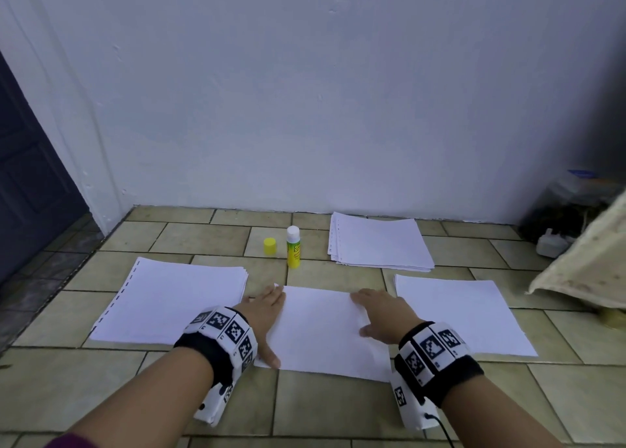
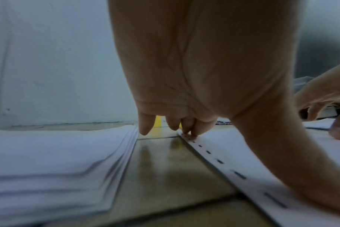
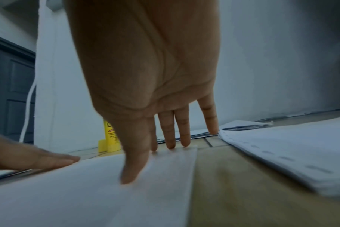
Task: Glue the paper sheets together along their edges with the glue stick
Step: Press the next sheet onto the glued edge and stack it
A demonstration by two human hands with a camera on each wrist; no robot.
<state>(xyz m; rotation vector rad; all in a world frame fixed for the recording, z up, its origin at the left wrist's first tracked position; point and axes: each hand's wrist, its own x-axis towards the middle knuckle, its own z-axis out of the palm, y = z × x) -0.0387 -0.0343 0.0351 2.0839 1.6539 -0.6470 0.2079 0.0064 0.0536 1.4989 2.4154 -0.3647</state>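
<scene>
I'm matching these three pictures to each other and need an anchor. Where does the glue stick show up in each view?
Head: the glue stick stands upright on the tiles beyond the middle sheet, its yellow cap to its left.
Left wrist: only a yellow sliver behind the fingers.
Right wrist: left of centre, behind the thumb.
Shared landmark: the middle sheet under both hands.

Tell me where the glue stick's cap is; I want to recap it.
In the head view the yellow cap stands on the tiled floor, just left of the upright glue stick.
</scene>
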